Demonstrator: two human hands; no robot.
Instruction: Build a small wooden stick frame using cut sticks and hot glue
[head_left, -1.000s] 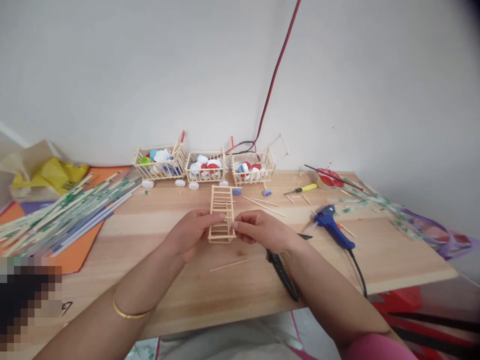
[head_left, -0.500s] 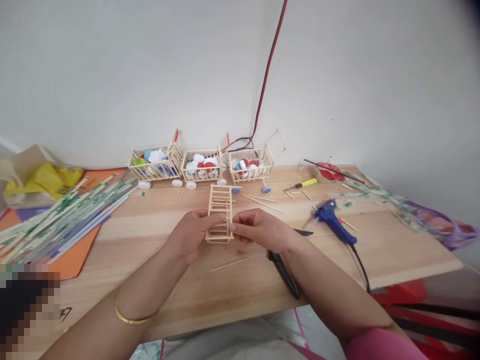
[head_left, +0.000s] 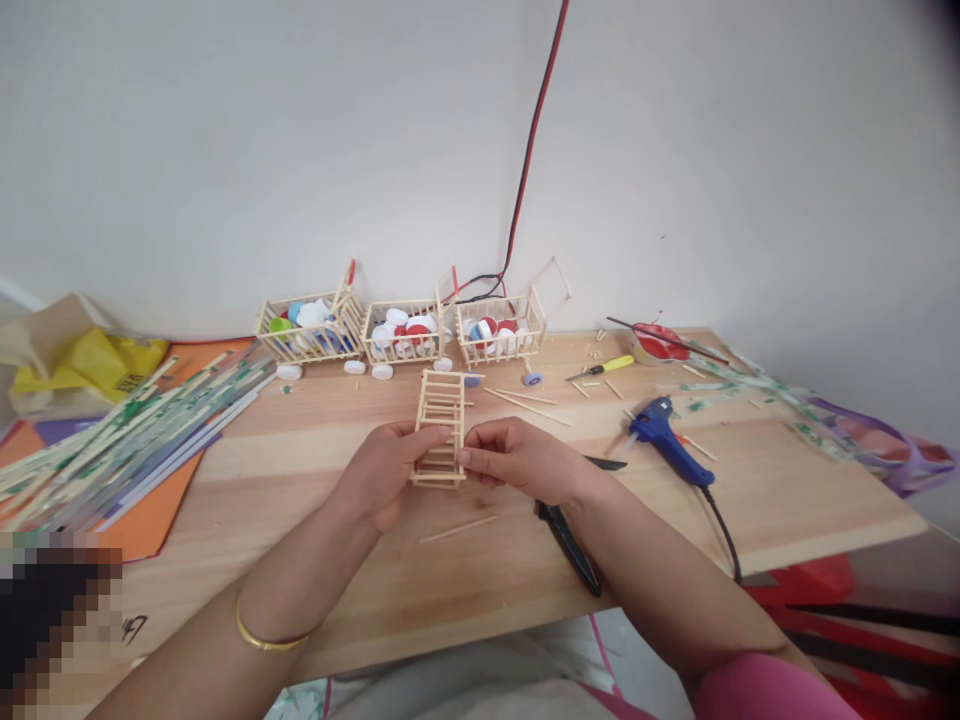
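Observation:
Between my hands is a small frame of wooden sticks (head_left: 442, 392), with rungs across it like a ladder. My left hand (head_left: 386, 465) is closed around its left side, the thumb lying over the rungs. At the right side, my right hand (head_left: 517, 455) pinches the frame's edge near its lower corner; whether a small stick is also in those fingers is hidden. A loose stick (head_left: 457, 528) lies on the wooden table (head_left: 315, 560) just below. Partly under my right forearm rests a black-handled cutting tool (head_left: 568, 545).
Three stick carts (head_left: 307, 340) filled with bottle caps stand along the wall. A blue glue gun (head_left: 675, 445) with its cord lies at right, near a yellow-handled knife (head_left: 611, 367) and a red bowl (head_left: 660, 343). Bundled sticks (head_left: 142, 430) cover an orange sheet at left.
Hardly anything differs. Both hands keep their hold on the stick frame in the same place, and the view has shifted very slightly.

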